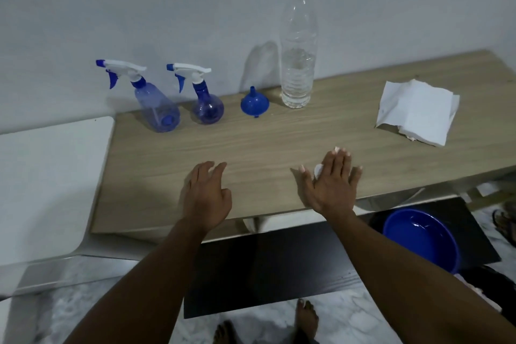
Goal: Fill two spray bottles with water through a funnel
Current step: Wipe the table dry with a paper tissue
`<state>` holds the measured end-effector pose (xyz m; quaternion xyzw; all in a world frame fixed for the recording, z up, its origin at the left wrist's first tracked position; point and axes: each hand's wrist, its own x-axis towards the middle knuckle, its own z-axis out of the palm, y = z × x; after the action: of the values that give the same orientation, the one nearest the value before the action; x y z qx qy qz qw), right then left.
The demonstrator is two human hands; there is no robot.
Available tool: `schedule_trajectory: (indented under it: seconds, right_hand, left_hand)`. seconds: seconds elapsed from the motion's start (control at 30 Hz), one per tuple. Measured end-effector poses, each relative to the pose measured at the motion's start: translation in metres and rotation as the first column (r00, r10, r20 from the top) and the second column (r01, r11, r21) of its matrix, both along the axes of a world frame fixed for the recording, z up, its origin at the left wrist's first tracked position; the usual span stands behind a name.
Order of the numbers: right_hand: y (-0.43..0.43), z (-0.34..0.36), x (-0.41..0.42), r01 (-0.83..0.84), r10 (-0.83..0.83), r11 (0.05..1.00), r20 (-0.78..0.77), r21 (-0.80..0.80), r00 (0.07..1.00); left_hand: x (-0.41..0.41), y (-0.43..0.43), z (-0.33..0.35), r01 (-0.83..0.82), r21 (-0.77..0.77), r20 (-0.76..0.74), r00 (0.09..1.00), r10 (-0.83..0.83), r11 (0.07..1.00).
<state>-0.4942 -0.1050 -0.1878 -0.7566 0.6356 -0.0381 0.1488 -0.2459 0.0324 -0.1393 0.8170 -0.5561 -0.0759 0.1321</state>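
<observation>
Two blue spray bottles with white trigger heads stand at the back left of the wooden table: a cone-shaped one and a round one. A blue funnel lies mouth-down beside them. To its right, a tall clear water bottle stands capped and partly full. My left hand hovers over the table's front with loosely spread fingers, holding nothing. My right hand lies flat with straight fingers on a small white wad near the front edge.
A stack of white paper napkins lies at the table's right. A blue basin sits on a black lower shelf under the table. A white surface adjoins the table on the left. The wall is right behind.
</observation>
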Motion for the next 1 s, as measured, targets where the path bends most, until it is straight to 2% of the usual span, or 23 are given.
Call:
schedule_trajectory:
  seconds: [0.13, 0.37, 0.47, 0.6, 0.7, 0.77, 0.83, 0.93, 1.0]
  right_hand:
    - [0.029, -0.005, 0.043, 0.240, -0.240, 0.971, 0.043, 0.010, 0.970]
    - [0.100, -0.006, 0.151, 0.307, -0.307, 0.952, 0.059, 0.011, 0.950]
    - [0.126, -0.006, 0.198, 0.263, -0.263, 0.965, 0.053, 0.005, 0.963]
    - [0.170, -0.005, 0.274, 0.126, -0.124, 0.992, 0.088, -0.018, 0.988]
    - [0.200, -0.004, 0.332, -0.002, -0.002, 0.999, 0.073, 0.054, 0.997]
    - [0.205, -0.003, 0.351, -0.052, 0.047, 0.993, 0.053, 0.104, 0.997]
    - [0.199, -0.002, 0.349, -0.053, 0.043, 0.994, 0.099, 0.098, 0.994]
    - [0.196, -0.008, 0.322, -0.084, 0.107, 0.986, 0.166, -0.142, 0.980]
    - [0.206, -0.014, 0.309, -0.168, 0.201, 0.954, 0.117, -0.247, 0.972]
  left_hand:
    - [0.022, 0.020, 0.006, 0.001, 0.029, -0.021, 1.000, 0.000, 1.000]
    - [0.101, 0.087, 0.016, -0.022, 0.026, -0.009, 1.000, 0.023, 0.999]
    - [0.139, 0.121, 0.017, -0.052, 0.016, 0.002, 0.999, 0.052, 0.999]
    - [0.185, 0.171, 0.013, -0.145, 0.003, -0.015, 0.989, 0.145, 0.989]
    - [0.213, 0.202, 0.010, -0.184, 0.009, 0.003, 0.983, 0.184, 0.983]
    - [0.227, 0.217, 0.009, -0.194, 0.003, 0.007, 0.981, 0.194, 0.981]
    - [0.238, 0.225, 0.010, -0.207, -0.011, 0.008, 0.978, 0.207, 0.978]
    - [0.245, 0.228, 0.010, -0.215, -0.017, -0.004, 0.977, 0.214, 0.977]
    - [0.244, 0.226, 0.008, -0.202, -0.026, -0.027, 0.979, 0.201, 0.979]
